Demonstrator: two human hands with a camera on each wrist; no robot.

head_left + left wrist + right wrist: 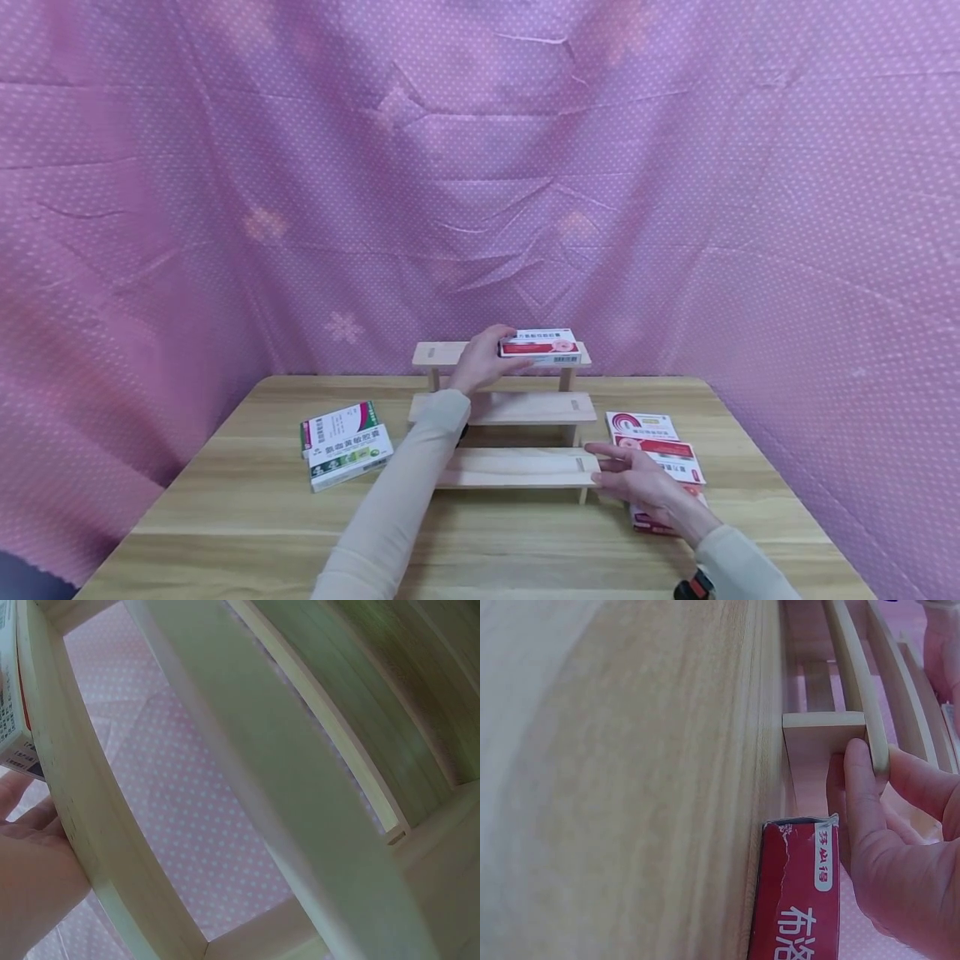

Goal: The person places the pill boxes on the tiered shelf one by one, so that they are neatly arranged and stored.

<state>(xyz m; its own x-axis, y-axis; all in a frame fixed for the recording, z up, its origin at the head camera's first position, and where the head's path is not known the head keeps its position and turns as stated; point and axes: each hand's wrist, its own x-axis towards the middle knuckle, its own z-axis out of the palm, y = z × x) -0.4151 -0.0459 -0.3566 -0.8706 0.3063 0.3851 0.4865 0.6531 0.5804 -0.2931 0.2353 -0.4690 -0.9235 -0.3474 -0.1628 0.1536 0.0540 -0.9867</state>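
Observation:
My left hand (480, 362) holds a red-and-white medicine box (542, 348) by its left end, at the right part of the top step of a three-step wooden display rack (517, 408). In the left wrist view only part of the medicine box (13, 712) shows, beyond the top board. With thumb and fingers, my right hand (647, 485) pinches the right end of the rack's lowest step (517, 467). The right wrist view has the thumb against that board's edge and the fingers on its other side.
Two green-and-white medicine boxes (348, 454) lie overlapping left of the rack. Several red-and-white medicine boxes (663, 458) lie to its right, partly behind my right hand; one red box (795, 892) is close to that hand. A pink dotted cloth (480, 167) hangs behind the table (247, 500).

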